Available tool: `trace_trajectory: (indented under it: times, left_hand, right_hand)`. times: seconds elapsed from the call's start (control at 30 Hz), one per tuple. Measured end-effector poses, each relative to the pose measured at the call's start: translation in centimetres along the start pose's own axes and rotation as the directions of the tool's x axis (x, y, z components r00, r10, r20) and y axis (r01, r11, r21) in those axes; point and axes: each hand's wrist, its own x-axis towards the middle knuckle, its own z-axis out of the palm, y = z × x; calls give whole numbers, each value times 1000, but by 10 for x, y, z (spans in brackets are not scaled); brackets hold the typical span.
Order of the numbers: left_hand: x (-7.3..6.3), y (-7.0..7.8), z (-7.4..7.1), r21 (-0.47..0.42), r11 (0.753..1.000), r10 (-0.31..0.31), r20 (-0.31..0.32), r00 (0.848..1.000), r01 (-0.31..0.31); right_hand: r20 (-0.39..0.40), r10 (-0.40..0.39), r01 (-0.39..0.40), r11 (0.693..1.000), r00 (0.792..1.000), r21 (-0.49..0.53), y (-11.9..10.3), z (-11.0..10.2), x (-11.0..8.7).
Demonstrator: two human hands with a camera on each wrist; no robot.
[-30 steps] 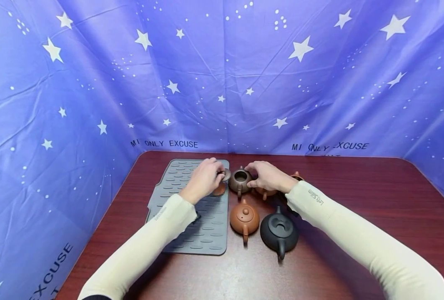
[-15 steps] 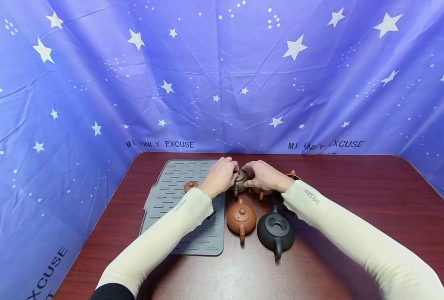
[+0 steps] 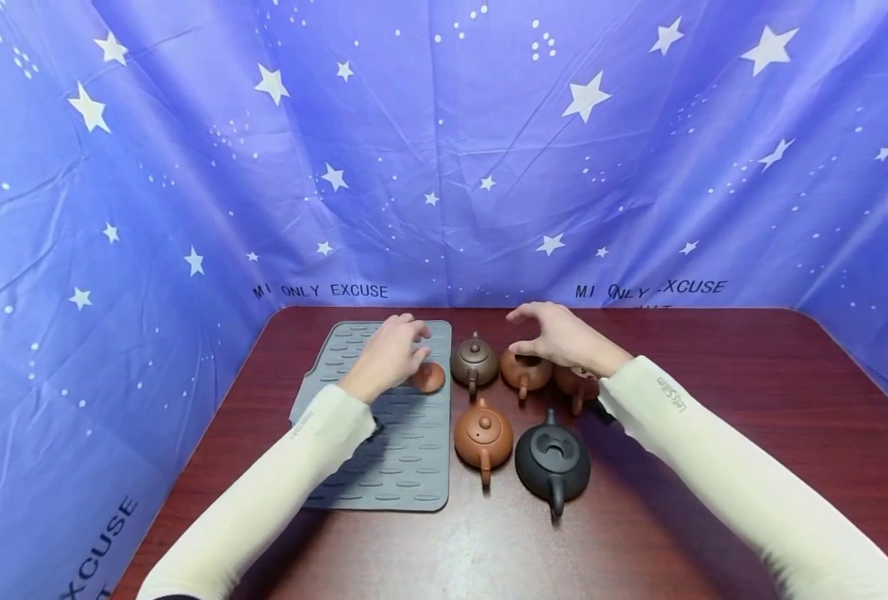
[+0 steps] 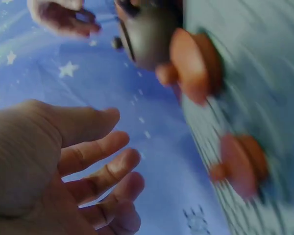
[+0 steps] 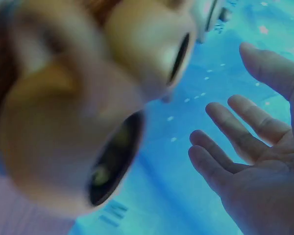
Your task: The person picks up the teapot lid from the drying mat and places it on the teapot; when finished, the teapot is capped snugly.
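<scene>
My left hand [image 3: 391, 354] is above the grey mat with fingers spread and nothing in them. Close to its fingertips lies an orange teapot lid [image 3: 428, 377]; the left wrist view shows a second orange lid [image 4: 242, 166] on the mat, which my hand hides from the head camera. Just right of the mat stands a dark brown teapot [image 3: 474, 364], its lid on. My right hand [image 3: 559, 337] hovers, thumb and fingers apart, over a lidless light brown teapot [image 3: 526, 377]. Behind that wrist is another uncovered, reddish-brown teapot [image 3: 577, 390], partly hidden.
Nearer the front stand an orange teapot [image 3: 484, 440] with its lid on and a larger black teapot [image 3: 552, 467], also lidded. The grey mat [image 3: 406, 492] covers the left part of the red-brown table [image 3: 751, 433]. A purple star-printed cloth [image 3: 444, 150] hangs around it.
The brown lid, carried over by my left hand, now sits on the dark brown teapot. My left hand has drawn back left; my right hand has left that teapot and shifted right.
</scene>
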Motion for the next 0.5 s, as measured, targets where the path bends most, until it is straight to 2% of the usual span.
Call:
trace_trajectory:
  times: [0.1,0.2,0.23,0.33,0.5]
  left_hand:
    - [-18,-22,-4,-22,997,-68,48,997,69]
    - [-33,-39,-3,-29,994,-102,92,991,105]
    - [-37,-43,-2,-33,995,-95,100,990,99]
    - [-43,-50,2,-25,997,-68,94,993,71]
    - [-46,-53,6,-7,997,-76,77,994,77]
  right_hand:
    - [0,-4,4,1000,1000,-24,10,-3,-12]
    - [6,-14,15,998,1000,-62,22,-1,-20]
    - [8,-16,17,998,1000,-68,25,1,-22]
    - [15,-15,16,997,1000,-70,30,5,-25]
    - [22,-8,10,997,1000,-74,31,8,-27]
